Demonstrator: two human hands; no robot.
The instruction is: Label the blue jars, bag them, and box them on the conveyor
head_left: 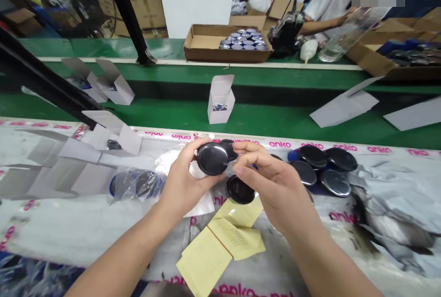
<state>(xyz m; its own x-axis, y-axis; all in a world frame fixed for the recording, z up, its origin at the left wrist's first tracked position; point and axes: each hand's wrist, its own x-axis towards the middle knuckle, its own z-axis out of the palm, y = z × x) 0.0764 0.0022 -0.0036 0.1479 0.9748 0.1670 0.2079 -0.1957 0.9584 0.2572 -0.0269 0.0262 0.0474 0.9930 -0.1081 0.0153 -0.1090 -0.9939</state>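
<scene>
My left hand (181, 181) is closed around a round black disc-shaped lid (212, 159), held up over the work surface. My right hand (272, 182) is curled beside it, its fingertips pinched at the disc's right edge, where a second dark disc (228, 148) shows behind. Another black disc (240, 190) lies on the surface just below my hands. Several more black discs (322, 166) lie in a group to the right.
Yellow paper leaflets (220, 242) lie in front of me. Flat and folded white cartons (99, 143) are at the left, and one open white carton (220, 99) stands on the green conveyor (275, 120). A cardboard tray of discs (227, 42) sits beyond. Another person's arm (324, 23) works at far right.
</scene>
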